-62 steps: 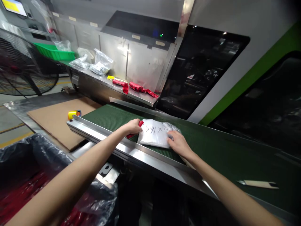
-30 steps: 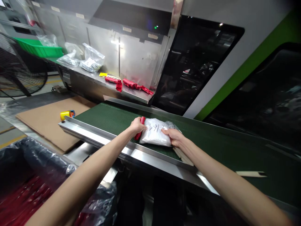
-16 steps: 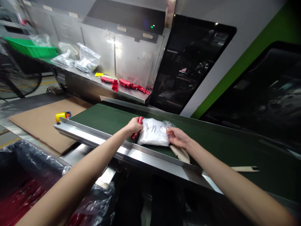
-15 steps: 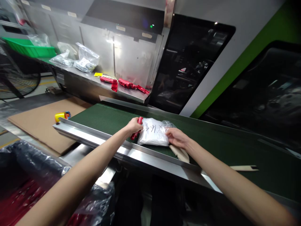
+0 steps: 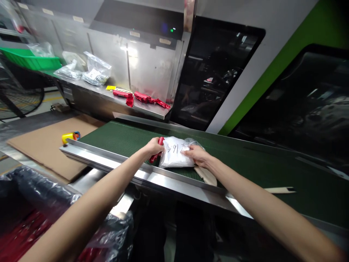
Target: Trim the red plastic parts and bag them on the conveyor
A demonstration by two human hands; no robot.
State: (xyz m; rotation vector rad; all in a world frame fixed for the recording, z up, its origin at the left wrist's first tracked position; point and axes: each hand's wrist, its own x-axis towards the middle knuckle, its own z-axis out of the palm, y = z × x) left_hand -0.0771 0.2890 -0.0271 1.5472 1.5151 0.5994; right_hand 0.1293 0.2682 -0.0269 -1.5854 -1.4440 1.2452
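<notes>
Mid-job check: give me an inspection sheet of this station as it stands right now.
Surface: green conveyor belt with steel rail.
Job's things: white plastic bag with handwriting; red part.
Clutter: tan strip on the belt; red parts and clear bags on the steel shelf; yellow roll on cardboard.
Grippers: left hand grips the red part; right hand pinches the bag.
Cables: nothing seen.
Surroundings: fan, green tray, black-lined bin.

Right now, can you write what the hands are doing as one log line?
left hand: grips red part | right hand: on white bag | surface: green belt | nearby: beige strip
</notes>
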